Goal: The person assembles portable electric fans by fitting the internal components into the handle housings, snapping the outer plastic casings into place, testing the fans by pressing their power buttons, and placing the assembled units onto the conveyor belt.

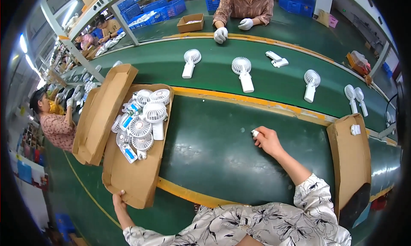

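Note:
My left hand grips the near corner of a shallow cardboard tray, thumb over the rim, other fingers hidden under it. In the tray's far half lies a pile of white handheld fans, some with handles opened to show blue cells. Over the green worktop, my right hand is closed, with a small white piece pinched at its fingertips. What kind of piece it is I cannot make out.
Beyond the worktop runs a green conveyor carrying several white fans. Another cardboard tray leans against mine at left. At right stands a cardboard box with a small white part on it. Across the belt sits a co-worker with white gloves.

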Motion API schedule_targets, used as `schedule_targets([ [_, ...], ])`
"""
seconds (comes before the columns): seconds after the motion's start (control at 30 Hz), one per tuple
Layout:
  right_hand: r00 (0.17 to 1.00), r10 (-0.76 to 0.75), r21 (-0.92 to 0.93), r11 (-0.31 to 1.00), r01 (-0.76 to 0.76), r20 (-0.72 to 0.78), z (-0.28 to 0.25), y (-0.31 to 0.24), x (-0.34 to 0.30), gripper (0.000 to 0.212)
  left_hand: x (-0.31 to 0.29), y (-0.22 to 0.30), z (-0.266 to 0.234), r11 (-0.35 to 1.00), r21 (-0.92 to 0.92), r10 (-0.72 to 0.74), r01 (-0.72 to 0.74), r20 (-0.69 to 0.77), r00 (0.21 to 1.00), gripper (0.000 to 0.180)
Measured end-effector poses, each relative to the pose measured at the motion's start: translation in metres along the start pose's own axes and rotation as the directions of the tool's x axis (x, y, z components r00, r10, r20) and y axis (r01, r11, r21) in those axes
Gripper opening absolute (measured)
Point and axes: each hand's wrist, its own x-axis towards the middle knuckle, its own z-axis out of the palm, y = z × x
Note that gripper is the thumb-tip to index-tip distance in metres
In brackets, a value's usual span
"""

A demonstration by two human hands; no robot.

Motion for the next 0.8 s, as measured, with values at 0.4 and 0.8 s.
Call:
schedule_targets([
  [0.4, 0.999, -0.002, 0.09, 0.996, -0.002, 0.044, 0.012, -0.015, 0.041, 0.016, -0.117, -0.005, 0.174, 0.914, -0.405, -0.021, -0.002, -0.053, 0.998, 0.059],
  [0.8, 0.97, -0.173, 0.099, 0.976, 0.192, -0.169, -0.006, 0.015, 0.037, 0.017, -0.09, -0.015, 0.298, 0.865, -0.49, 0.134, -0.108, 0.017, 0.991, 0.048],
])
